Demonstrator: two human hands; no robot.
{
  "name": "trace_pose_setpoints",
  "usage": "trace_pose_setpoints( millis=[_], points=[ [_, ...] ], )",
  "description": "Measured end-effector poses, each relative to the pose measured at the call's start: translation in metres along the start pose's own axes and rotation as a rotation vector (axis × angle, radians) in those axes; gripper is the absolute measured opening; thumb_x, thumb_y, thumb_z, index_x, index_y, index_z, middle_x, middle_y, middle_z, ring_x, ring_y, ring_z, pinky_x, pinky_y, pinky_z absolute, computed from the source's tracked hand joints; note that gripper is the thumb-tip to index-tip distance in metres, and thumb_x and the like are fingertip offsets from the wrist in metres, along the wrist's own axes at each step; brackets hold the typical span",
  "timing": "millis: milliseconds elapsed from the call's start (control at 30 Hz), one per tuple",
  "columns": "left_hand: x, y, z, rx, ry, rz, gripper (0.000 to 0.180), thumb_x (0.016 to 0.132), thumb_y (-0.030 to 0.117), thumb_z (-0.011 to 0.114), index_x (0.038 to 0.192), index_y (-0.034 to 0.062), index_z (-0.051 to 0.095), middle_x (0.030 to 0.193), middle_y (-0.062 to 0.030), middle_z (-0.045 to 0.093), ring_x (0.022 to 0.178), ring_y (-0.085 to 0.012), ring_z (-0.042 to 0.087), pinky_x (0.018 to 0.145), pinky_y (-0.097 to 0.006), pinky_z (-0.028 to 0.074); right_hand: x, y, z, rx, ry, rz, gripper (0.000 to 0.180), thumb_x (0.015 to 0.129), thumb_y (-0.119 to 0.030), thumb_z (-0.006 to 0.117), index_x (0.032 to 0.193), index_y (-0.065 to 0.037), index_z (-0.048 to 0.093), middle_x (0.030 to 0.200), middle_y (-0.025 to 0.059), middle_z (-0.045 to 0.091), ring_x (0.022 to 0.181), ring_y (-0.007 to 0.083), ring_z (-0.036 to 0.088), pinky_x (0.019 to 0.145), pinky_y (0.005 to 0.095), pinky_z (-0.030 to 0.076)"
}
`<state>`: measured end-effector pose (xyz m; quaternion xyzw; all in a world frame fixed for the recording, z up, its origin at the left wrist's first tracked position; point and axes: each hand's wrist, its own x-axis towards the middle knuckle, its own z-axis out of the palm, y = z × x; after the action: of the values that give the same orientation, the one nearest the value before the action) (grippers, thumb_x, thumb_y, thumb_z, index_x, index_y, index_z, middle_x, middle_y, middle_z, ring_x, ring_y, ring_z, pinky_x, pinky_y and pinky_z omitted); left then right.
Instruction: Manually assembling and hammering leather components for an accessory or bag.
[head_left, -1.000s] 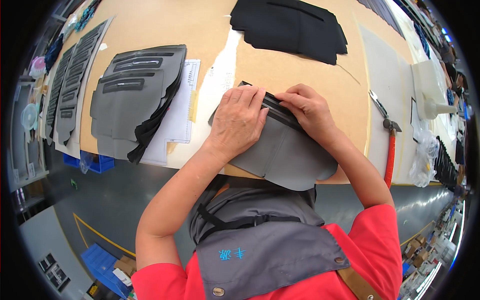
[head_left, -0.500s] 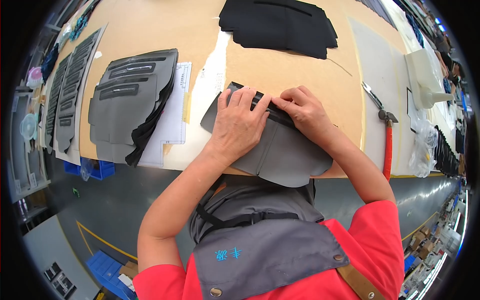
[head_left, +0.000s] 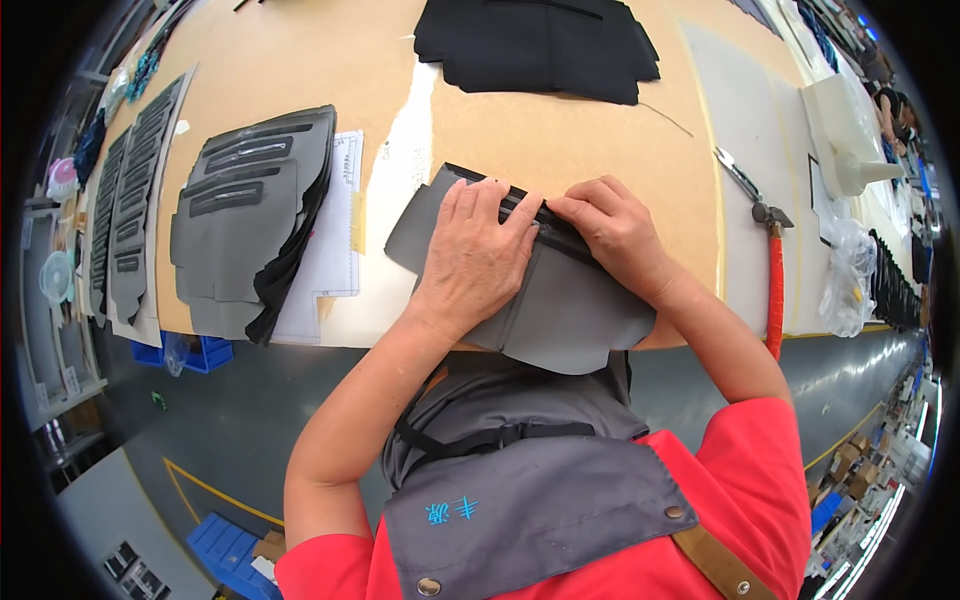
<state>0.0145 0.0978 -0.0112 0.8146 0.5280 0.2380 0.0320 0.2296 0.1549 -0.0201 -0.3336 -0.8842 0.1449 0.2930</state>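
Note:
A grey panel of sheet material [head_left: 575, 305] lies slantwise at the table's front edge, its lower corner hanging over. Along its far side runs a black strip [head_left: 568, 240], partly covered by my fingers. My left hand [head_left: 475, 250] rests flat on the panel, its fingers stretched out with the tips on the strip. Just to its right, my right hand [head_left: 615, 235] pinches the strip's edge between thumb and forefinger, the other fingers curled. What exactly sits under the fingertips is hidden.
Left of the panel lies a stack of grey panels [head_left: 235, 235] over a white paper pattern [head_left: 335, 220]. Black panels [head_left: 540, 50] are piled at the far side. A red-handled hammer [head_left: 775, 285], a craft knife [head_left: 737, 172] and a white bottle [head_left: 845, 140] are on the right.
The view has shifted slightly, so the table's contents appear a little to the left. My hands keep nearly the same hold on the panel, the right one still pinching the strip.

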Motion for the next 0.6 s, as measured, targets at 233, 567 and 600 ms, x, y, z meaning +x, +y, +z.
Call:
trace_pose_setpoints(
  millis=[233, 567, 600],
  points=[
    [-0.002, 0.003, 0.004, -0.054, -0.046, 0.049, 0.038, 0.093, 0.017, 0.067, 0.128, 0.0005, 0.064, 0.124, -0.0170, 0.060, 0.122, -0.0348, 0.056, 0.112, -0.046, 0.042, -0.003, -0.001, 0.000, -0.076, -0.051, -0.124, 0.026, 0.083, -0.002, 0.071, 0.109, -0.004, 0.071, 0.102, 0.0105, 0.067, 0.096, 0.0276, 0.065, 0.081, 0.0367, 0.056],
    [-0.003, 0.011, 0.004, -0.009, -0.021, 0.043, 0.040, 0.093, 0.013, 0.066, 0.130, -0.0019, 0.062, 0.126, -0.0163, 0.060, 0.121, -0.0341, 0.057, 0.111, -0.045, 0.043, -0.012, 0.001, -0.003, -0.070, -0.033, -0.121, 0.031, 0.080, -0.002, 0.067, 0.110, -0.002, 0.073, 0.102, 0.0104, 0.066, 0.096, 0.0275, 0.064, 0.083, 0.0363, 0.056],
    [-0.003, 0.011, 0.003, -0.040, -0.022, 0.046, 0.040, 0.093, 0.013, 0.066, 0.130, -0.0022, 0.061, 0.126, -0.0161, 0.060, 0.122, -0.0339, 0.057, 0.111, -0.045, 0.043, -0.011, 0.000, -0.004, -0.069, -0.031, -0.119, 0.031, 0.080, -0.002, 0.067, 0.110, -0.002, 0.073, 0.102, 0.0104, 0.066, 0.096, 0.0275, 0.064, 0.083, 0.0363, 0.056]
  ],
)
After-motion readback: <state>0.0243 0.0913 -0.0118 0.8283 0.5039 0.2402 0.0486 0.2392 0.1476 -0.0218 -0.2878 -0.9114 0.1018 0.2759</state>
